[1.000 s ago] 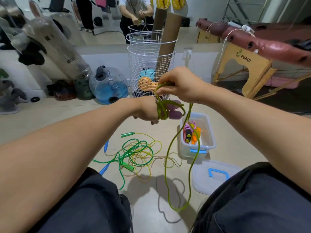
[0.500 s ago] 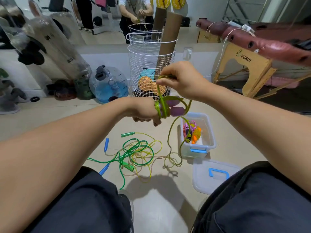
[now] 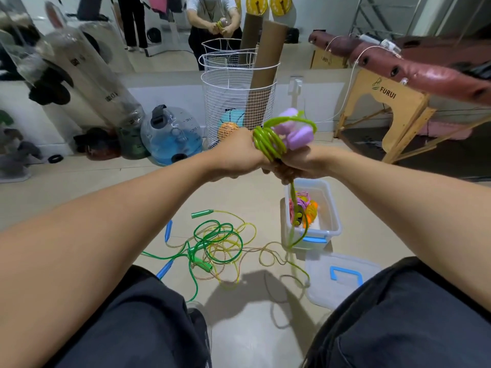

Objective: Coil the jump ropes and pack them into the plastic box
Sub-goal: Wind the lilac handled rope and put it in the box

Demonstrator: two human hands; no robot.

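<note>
both hands, left hand [image 3: 236, 155] and right hand [image 3: 297, 163], clamp the lime-green jump rope coil [image 3: 268, 143] together, its loose tail hanging straight down toward the plastic box [image 3: 332, 208] below the right hand.

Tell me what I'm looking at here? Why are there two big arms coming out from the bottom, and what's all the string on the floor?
There is no machine here. A person wears a camera on their head, so you see their own arms reaching out in front, as if you were them. The dark shapes at the bottom are their legs.

The left hand and the right hand together hold a light green jump rope wound into loops, with its purple handles sticking up. The rope's loose end hangs down toward the floor.

On the floor lies a tangle of other jump ropes, green and yellow, with green and blue handles. Beside it stands a clear plastic box with some coiled ropes already inside. Its lid lies on the floor nearer the person. Behind stands a white wire basket.
</note>
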